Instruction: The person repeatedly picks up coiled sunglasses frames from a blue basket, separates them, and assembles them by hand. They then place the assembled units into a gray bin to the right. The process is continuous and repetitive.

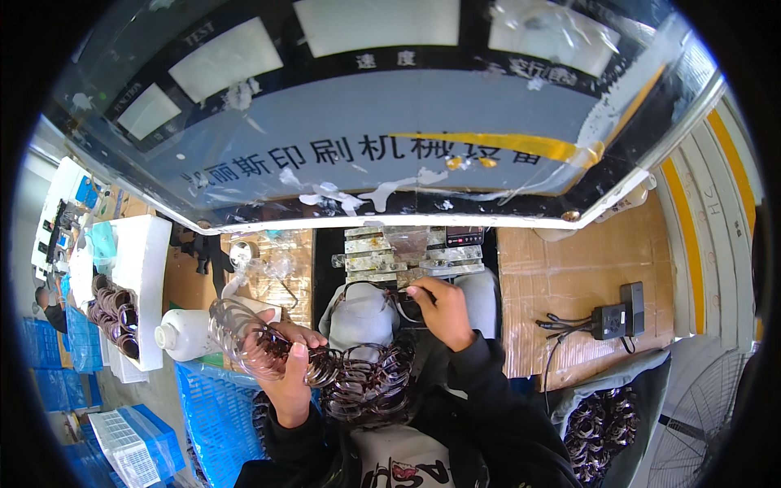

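My left hand [286,370] is closed around a bunch of brown, see-through eyeglass frames [236,329], strung side by side over the fingers and past the thumb. Close to the machine's fixture, my right hand [443,311] pinches one thin dark eyeglass frame [394,299] between thumb and fingers. A heap of similar dark brown frames [370,386] lies in front of my body, between the two forearms. Beyond the right hand sits a metal fixture [370,254] with stepped bars. Rounded grey shapes, seemingly my knees [362,313], show beneath the pinched frame.
A large machine panel [358,175] hangs overhead. Left stand a white bottle [185,335], a foam box [150,268] with more frames, and a blue basket [215,407]. Right are a black power adapter [608,322] with cables, a lined bin of frames [602,431] and a fan [700,423].
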{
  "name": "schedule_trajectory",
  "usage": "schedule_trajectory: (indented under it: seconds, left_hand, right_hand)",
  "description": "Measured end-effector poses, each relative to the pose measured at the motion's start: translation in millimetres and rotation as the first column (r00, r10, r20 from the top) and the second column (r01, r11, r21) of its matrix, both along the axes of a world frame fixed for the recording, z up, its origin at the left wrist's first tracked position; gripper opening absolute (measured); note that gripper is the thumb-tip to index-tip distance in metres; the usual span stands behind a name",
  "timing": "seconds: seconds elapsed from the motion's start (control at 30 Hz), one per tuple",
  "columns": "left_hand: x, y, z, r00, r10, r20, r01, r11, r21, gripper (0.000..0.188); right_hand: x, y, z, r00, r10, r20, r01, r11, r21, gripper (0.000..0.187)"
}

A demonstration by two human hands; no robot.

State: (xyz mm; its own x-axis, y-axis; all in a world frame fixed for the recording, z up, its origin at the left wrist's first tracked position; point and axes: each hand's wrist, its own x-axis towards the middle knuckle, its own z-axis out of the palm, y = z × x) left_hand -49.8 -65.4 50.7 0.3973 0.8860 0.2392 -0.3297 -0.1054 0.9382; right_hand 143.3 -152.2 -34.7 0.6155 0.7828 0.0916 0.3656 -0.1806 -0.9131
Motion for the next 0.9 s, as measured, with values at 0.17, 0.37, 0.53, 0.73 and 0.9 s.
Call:
schedule_trajectory:
  seconds: [0.17,0.37,0.53,0.73,0.9]
  left_hand:
    - [-2,-1,1,0.999,0.049,0.001,-0.049,0.999,0.010,0.049]
    - [3,-3,0,0.999,0.041,-0.002,-0.041,0.999,-0.012,0.046]
    - [2,-8,1,0.999,0.028,-0.020,-0.028,0.999,0.027,0.045]
    - [-8,-3,-3,0.992,-0.013,0.122,0.025,0.995,-0.098,0.038]
    - [-3,-2,-1,0.986,-0.061,0.154,0.079,0.991,-0.111,0.051]
  right_hand:
    - [20,-29,51,0.996,-0.003,0.085,-0.019,0.966,0.257,0.007]
    - [54,-7,42,0.900,-0.007,-0.436,0.287,0.762,0.580,0.010]
    - [67,42,-7,0.895,-0.228,-0.383,0.405,0.774,0.486,0.013]
    - [75,64,-44,0.848,-0.441,0.295,0.261,0.830,0.492,0.010]
    - [77,74,-56,0.871,-0.466,0.153,0.310,0.764,0.566,0.016]
